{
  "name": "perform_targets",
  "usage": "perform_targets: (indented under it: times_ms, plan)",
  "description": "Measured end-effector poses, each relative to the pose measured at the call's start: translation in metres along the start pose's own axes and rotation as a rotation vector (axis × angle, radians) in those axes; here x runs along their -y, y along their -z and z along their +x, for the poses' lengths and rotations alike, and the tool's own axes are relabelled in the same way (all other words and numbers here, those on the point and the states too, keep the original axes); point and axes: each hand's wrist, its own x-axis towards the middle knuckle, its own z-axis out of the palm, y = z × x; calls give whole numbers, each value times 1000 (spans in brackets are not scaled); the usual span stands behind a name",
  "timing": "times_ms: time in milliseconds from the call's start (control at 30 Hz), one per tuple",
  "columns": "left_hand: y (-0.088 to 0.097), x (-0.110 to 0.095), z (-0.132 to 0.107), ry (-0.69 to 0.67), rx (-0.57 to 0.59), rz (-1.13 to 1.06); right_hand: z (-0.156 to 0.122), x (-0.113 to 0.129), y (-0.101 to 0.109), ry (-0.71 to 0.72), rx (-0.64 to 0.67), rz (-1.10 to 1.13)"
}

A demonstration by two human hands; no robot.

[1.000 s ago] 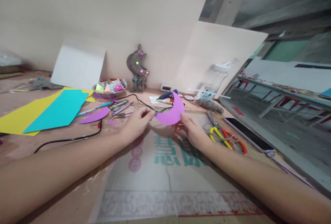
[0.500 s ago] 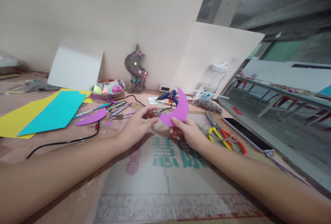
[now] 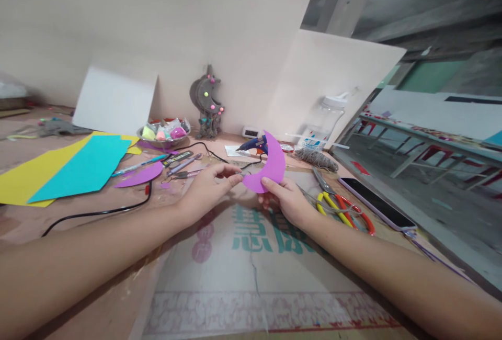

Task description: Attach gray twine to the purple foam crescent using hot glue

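My right hand (image 3: 285, 199) pinches a purple crescent-shaped cutout (image 3: 270, 166) by its lower edge and holds it upright above a printed plastic sheet (image 3: 251, 261). My left hand (image 3: 207, 185) has its thumb and forefinger pinched together at the crescent's left tip; I cannot make out what they grip. A blue glue gun (image 3: 254, 145) lies just behind the crescent.
Teal (image 3: 84, 168) and yellow (image 3: 23, 183) paper sheets lie at the left, with a second purple crescent (image 3: 143, 175), pens and a black cable (image 3: 98, 210). A bowl of pom-poms (image 3: 164, 133) and a grey moon ornament (image 3: 207, 100) stand behind. Pliers (image 3: 341, 206), twine, a bottle and a phone (image 3: 378, 204) sit right.
The purple crescent turned from tilted over to more upright in my right hand, and my left fingers stayed pinched at its left tip. The view shifted slightly.
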Motion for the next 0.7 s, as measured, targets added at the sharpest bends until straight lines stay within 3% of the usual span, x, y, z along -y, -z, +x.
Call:
perform_targets:
  times_ms: [700]
  plan:
    - [-1, 4, 2, -41, 5, -15, 0, 1, -2, 0, -32, -69]
